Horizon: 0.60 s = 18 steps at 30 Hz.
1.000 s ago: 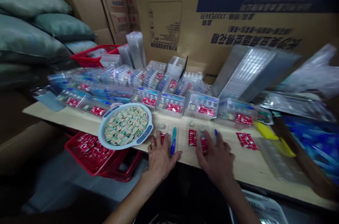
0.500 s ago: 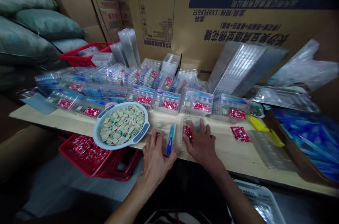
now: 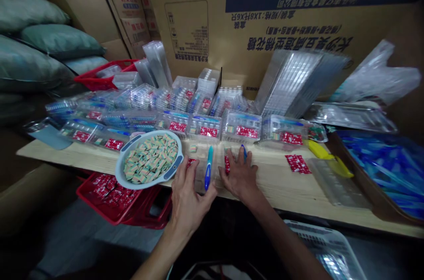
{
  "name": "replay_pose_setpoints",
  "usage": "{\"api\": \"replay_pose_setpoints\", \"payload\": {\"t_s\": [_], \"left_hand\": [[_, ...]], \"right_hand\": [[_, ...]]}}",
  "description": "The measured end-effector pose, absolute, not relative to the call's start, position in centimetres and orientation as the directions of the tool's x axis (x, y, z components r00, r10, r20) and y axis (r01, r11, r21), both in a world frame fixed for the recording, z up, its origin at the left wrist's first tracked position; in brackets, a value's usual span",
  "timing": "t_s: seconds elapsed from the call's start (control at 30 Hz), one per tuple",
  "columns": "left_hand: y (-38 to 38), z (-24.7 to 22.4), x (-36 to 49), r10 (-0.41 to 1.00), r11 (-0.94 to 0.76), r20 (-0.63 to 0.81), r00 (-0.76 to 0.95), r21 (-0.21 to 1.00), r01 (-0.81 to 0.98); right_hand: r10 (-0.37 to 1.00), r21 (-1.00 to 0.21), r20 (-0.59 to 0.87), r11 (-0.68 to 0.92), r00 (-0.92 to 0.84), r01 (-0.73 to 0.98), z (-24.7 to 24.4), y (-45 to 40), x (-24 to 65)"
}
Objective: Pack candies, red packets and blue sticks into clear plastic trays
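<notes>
My left hand point(image 3: 189, 191) is around the near left side of a clear tray point(image 3: 201, 154), thumb and fingers at its edges. In that tray lie a blue pen point(image 3: 208, 168), a small striped block point(image 3: 192, 149) and a red packet partly under my fingers. My right hand point(image 3: 241, 174) rests with spread fingers over a second clear tray beside it, where a red packet point(image 3: 227, 164) and the tip of a blue pen point(image 3: 244, 151) show. A pale blue bowl point(image 3: 121, 174) of striped pieces stands left of my left hand.
Filled clear trays point(image 3: 241, 127) line the back, with a tall stack of empty trays point(image 3: 291, 81) behind. To the right are a loose red packet point(image 3: 298, 164), a yellow object point(image 3: 319, 149) and a box of blue pens point(image 3: 384, 169). A red basket point(image 3: 112, 216) sits below left.
The view has shifted slightly. A blue pen tip now shows beyond my right hand's fingers, where none was visible before. My left hand stays at its tray.
</notes>
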<state>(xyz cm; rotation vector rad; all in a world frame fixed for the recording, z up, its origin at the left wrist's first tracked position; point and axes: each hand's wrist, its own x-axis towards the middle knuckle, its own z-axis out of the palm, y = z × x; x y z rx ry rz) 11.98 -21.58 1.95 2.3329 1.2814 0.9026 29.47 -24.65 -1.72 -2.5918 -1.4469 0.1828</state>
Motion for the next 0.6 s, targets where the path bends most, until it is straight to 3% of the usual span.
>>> {"api": "replay_pose_setpoints", "payload": {"t_s": [0.13,0.23,0.37,0.47,0.6], "left_hand": [[-21.5,3.0,14.0,0.848,-0.529,0.318,0.424,0.552,0.645],[-22.0,3.2,16.4,0.832,-0.548,0.268,0.487,0.537,0.641],[-23.1,2.4,20.4,0.800,-0.550,0.110,0.591,0.528,0.647],[-23.4,1.2,23.0,0.795,-0.544,0.057,0.605,0.509,0.667],[-23.1,-0.4,24.0,0.787,-0.513,-0.007,0.617,0.547,0.661]], "right_hand": [[0.850,-0.345,-0.027,-0.502,0.526,0.793,-2.1,-25.8,30.9],[0.803,-0.564,0.028,-0.479,0.595,0.673,-2.4,-27.4,33.3],[0.768,-0.838,0.065,-0.304,0.637,0.453,-3.3,-29.3,36.1],[0.769,-0.915,0.012,-0.249,0.639,0.317,-4.1,-29.6,36.6],[0.753,-0.922,-0.021,-0.270,0.658,0.279,-4.7,-29.1,36.3]]}}
